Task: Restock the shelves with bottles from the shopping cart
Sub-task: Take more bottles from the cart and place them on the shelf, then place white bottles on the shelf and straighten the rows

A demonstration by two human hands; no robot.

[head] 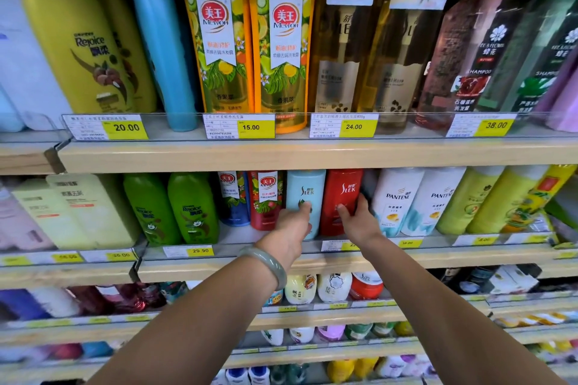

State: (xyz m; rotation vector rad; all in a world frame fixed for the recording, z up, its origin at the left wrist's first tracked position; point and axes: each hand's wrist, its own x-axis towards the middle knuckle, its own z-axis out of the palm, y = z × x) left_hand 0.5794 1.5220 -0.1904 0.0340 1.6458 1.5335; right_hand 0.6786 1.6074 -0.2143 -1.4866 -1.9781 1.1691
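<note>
Reaching arms: both bare forearms extend to the middle shelf (219,272), with the hands side by side at two SLEK bottles.
Left hand (292,223): relaxed, fingers nearly straight, one fingertip resting on the front of the pale blue bottle (308,187); it grips nothing.
Right hand (359,222): grasping the red bottle (342,187), thumb on its right edge, fingers across the lower front.
Red bottle position: upright on the middle shelf, touching the pale blue bottle on its left, with the Pantene bottles (395,197) just to its right.
Bracelet (266,262): a smooth, rounded grey-green bangle on the left wrist.
Materials: glossy plastic bottles with rounded shoulders; pale wood shelf fronts; clear plastic rails holding paper price tags (250,126) with yellow panels.
Upper shelf (312,153): two orange Mewon bottles (219,40) with fruit labels, and two see-through amber bottles (341,72) with card toppers.
Counts on the middle shelf: two SLEK bottles, two white Pantene bottles, two green Rejoice bottles (194,209).
Price tags on the upper rail: four, reading 20.00, 15.00, 24.00 and 38.00.
Lower shelves: blurred small bottles, too unclear to count.
</note>
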